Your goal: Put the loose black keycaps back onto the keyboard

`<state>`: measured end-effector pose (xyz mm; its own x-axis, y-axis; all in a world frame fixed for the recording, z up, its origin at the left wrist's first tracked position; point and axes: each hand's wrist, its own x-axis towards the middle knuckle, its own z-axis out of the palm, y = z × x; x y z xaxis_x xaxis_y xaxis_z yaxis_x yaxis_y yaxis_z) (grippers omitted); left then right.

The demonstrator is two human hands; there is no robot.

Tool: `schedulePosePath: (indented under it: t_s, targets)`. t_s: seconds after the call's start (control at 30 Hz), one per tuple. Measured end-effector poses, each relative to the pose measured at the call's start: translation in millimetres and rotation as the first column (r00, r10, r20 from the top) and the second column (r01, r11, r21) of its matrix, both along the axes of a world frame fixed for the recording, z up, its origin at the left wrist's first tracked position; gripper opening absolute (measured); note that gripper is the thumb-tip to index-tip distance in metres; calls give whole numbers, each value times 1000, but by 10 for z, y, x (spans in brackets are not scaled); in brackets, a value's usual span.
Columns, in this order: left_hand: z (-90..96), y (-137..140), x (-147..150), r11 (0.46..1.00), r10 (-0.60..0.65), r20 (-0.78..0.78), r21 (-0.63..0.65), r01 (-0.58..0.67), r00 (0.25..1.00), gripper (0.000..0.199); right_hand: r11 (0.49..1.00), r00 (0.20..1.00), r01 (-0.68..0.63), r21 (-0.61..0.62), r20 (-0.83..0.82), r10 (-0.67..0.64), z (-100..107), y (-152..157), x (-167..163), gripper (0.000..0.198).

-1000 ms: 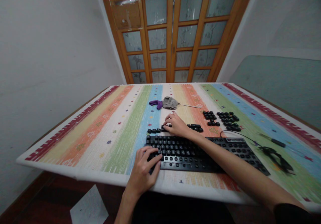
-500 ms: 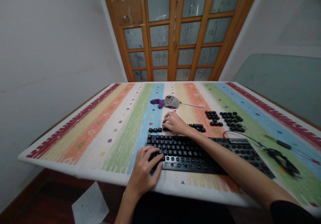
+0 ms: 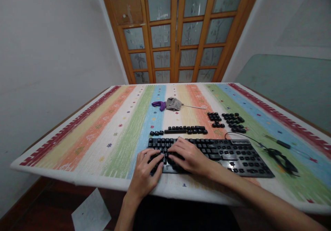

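Observation:
A black keyboard [image 3: 224,155] lies near the front edge of the table. Its left part carries keycaps, while much of the right part shows bare key switches. My left hand [image 3: 146,167] rests over the keyboard's left end, fingers bent and spread apart. Beside it, my right hand [image 3: 191,157] reaches down to the keys with thumb and fingertips close together. What they pinch looks like a small black keycap, mostly hidden by the fingers. Behind the keyboard sit a row of loose keycaps [image 3: 198,129] and a long black space bar [image 3: 176,131].
More loose keycaps [image 3: 234,122] stand in groups at the right. A coiled cable [image 3: 281,160] and a dark-handled screwdriver [image 3: 283,144] lie right of the keyboard. Farther back are a grey cloth [image 3: 173,104], a purple cloth [image 3: 159,104] and a thin rod [image 3: 193,107].
My right hand has come back from the loose keycap row to the keyboard beside my left hand, uncovering the space bar. My left hand stays at the keyboard's left end.

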<state>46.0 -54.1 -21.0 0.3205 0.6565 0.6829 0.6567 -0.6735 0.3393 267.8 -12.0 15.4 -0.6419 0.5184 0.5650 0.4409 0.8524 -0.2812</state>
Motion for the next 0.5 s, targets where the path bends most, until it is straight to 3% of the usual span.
schedulePosePath:
  t_s: [0.2,0.5]
  targets:
    - [12,13,13,1000,-14,-14,-12,14,1000,25,993,999,10,118,37,-15,-190,-117,-45,17]
    - [76,7,101,999,-42,9,-10,42,999,19,987,998,37,156,48,-45,-248,-159,-68,19]
